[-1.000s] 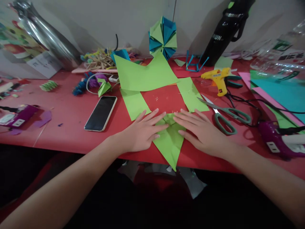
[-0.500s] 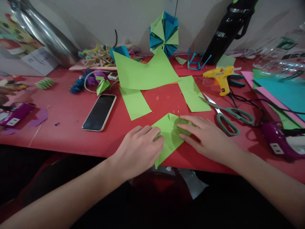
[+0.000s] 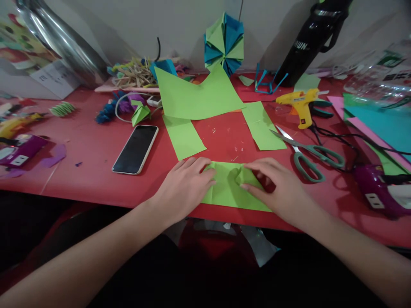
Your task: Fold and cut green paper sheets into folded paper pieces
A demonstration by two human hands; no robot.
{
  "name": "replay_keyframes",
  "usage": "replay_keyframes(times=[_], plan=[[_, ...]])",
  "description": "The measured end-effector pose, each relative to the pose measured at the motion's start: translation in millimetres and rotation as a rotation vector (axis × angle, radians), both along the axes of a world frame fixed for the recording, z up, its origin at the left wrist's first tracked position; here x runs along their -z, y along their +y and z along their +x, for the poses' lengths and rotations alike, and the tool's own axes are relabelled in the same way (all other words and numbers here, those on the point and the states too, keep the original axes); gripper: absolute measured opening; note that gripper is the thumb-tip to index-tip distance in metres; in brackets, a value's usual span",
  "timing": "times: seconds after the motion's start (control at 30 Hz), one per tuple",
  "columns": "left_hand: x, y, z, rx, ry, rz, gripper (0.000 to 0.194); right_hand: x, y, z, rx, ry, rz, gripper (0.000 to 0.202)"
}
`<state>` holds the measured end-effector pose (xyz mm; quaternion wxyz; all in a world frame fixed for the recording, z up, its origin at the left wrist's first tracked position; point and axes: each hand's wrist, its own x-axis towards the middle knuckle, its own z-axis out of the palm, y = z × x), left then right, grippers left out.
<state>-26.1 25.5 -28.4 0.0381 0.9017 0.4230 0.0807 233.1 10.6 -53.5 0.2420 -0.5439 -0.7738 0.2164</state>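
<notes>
A piece of green paper (image 3: 226, 194) with creases and a small raised fold lies at the table's front edge. My left hand (image 3: 188, 184) is closed on its left end, fingers curled over the edge. With thumb and fingers, my right hand (image 3: 272, 182) pinches the raised fold on the right side of the paper. Just beyond are a large curved green sheet (image 3: 199, 98) and two green strips, one on the left (image 3: 184, 139) and one on the right (image 3: 263, 128).
Scissors (image 3: 310, 154) lie right of my right hand, near a yellow glue gun (image 3: 302, 107) and a purple power strip (image 3: 375, 188). A phone (image 3: 135, 149) lies to the left. At the back stand a blue-and-green folded paper wheel (image 3: 224, 45) and a black bottle (image 3: 308, 45).
The green paper has turned, so its long side now runs along the table edge. My right hand has gone from fingers spread flat on it to pinching the fold.
</notes>
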Motion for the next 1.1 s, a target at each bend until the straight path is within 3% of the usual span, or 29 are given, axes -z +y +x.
replay_keyframes(times=[0.1,0.23,0.37,0.53,1.1], plan=[[0.4,-4,0,0.103,0.02,0.077,0.021,4.6,0,2,-0.128,-0.145,0.179,0.025],[2.3,-16,2,0.141,0.088,0.086,0.028,8.7,-3,6,-0.186,-0.222,0.246,0.028],[3.7,-34,9,0.116,0.111,0.116,0.036,5.8,-9,7,-0.237,-0.287,0.234,0.039],[5.3,-49,15,0.039,0.108,0.01,0.049,1.4,-17,6,-0.26,-0.376,0.212,0.048],[10.9,-54,20,0.05,0.07,-0.014,0.054,8.5,-27,7,-0.268,-0.482,0.158,0.059]])
